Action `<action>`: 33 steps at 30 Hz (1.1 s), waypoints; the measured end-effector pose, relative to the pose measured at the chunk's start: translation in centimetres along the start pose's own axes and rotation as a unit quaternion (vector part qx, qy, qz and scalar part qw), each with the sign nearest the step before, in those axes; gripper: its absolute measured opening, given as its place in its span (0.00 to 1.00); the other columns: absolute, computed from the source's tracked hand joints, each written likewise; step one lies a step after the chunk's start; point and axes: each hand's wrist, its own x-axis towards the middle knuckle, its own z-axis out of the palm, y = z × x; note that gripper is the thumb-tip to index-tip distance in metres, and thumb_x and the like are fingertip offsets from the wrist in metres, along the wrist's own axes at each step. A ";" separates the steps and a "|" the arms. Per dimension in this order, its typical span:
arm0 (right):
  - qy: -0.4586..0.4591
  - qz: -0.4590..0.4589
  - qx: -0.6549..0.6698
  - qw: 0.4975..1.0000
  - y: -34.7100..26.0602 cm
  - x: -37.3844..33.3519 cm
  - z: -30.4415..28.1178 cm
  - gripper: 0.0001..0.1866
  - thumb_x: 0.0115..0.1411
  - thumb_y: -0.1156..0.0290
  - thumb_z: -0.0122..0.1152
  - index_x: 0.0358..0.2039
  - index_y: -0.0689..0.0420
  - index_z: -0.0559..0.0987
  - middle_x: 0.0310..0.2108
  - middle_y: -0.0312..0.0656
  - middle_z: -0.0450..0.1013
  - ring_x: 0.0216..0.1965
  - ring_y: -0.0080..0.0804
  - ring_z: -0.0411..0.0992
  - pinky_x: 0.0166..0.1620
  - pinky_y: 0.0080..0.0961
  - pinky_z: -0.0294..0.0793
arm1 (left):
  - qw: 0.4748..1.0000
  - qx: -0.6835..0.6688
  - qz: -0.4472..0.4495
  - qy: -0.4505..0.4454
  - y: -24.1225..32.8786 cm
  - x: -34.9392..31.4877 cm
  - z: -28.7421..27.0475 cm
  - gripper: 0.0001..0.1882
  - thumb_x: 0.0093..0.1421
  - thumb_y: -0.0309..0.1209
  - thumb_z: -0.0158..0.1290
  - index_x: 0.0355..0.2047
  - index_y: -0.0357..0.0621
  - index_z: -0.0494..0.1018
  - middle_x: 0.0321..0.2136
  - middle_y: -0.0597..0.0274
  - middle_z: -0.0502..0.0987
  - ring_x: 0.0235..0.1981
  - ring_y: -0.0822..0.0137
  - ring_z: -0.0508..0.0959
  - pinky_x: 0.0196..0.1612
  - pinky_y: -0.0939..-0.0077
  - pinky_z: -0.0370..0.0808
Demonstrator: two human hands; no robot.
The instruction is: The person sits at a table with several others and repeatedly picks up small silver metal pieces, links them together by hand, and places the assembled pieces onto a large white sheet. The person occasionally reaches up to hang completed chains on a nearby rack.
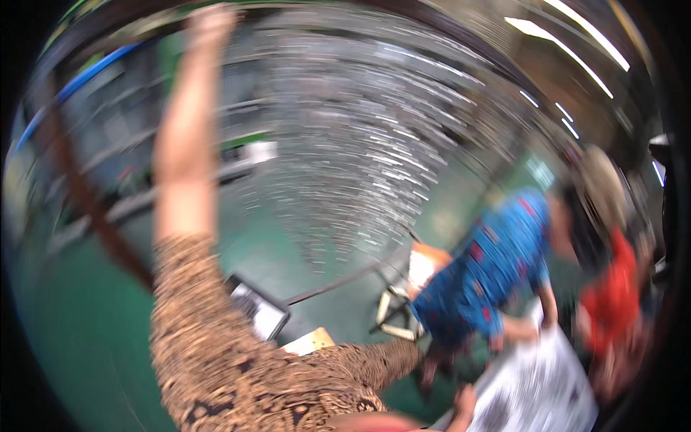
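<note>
the person's left arm, in a brown patterned sleeve (183, 324), reaches up the left side to the far end, where the left hand (214, 23) is raised by the upper part of some blurred grey equipment (248, 79). its fingers are smeared, so i cannot tell how far open they are or whether they have hold of anything. at the near right another hand (466, 403) is at the left edge of a white sheet (547, 385) with grey patches; i cannot tell whether this is the person's own right hand, nor how tightly its fingers are closed. the sheet is at the near right, and a co-worker in a blue patterned top (489, 252) bends over its far edge, one hand against it. right of the sheet is a person in red (612, 299). on the green floor (93, 309), a dark-rimmed flat box (268, 318) sits left of a pale frame (399, 333).
</note>
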 end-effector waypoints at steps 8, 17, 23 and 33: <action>-0.008 0.103 0.004 0.995 -3.2 1.4 -1.6 0.07 0.50 0.74 0.59 0.27 0.61 0.82 0.33 0.52 0.79 0.37 0.50 0.78 0.40 0.42 0.78 | 0.864 -0.230 0.196 -0.404 22.6 -31.9 34.0 0.05 0.62 0.24 0.51 0.37 0.38 0.75 0.29 0.56 0.78 0.32 0.62 0.79 0.35 0.71 0.78; 0.032 0.066 0.029 0.997 -3.3 1.8 -1.8 0.06 0.48 0.75 0.59 0.26 0.61 0.82 0.30 0.53 0.78 0.35 0.50 0.78 0.39 0.43 0.77 | 0.687 -0.323 0.269 -0.592 32.3 -55.2 33.2 0.06 0.61 0.24 0.50 0.38 0.39 0.75 0.31 0.54 0.77 0.33 0.58 0.78 0.33 0.67 0.77; 0.016 0.071 0.009 0.997 -3.6 1.8 -1.7 0.05 0.47 0.75 0.61 0.26 0.62 0.82 0.29 0.53 0.78 0.34 0.50 0.78 0.38 0.42 0.77 | 0.734 -0.334 0.235 -0.544 25.3 -53.4 23.6 0.08 0.61 0.23 0.50 0.40 0.40 0.74 0.32 0.53 0.77 0.33 0.55 0.78 0.32 0.65 0.77; 0.006 0.126 -0.045 0.991 -6.0 0.3 -2.2 0.09 0.49 0.73 0.58 0.31 0.55 0.81 0.28 0.49 0.77 0.35 0.48 0.77 0.39 0.43 0.76 | 0.662 -0.541 0.312 -0.414 21.0 -53.3 9.8 0.10 0.60 0.23 0.49 0.41 0.41 0.74 0.33 0.50 0.76 0.34 0.51 0.77 0.31 0.60 0.75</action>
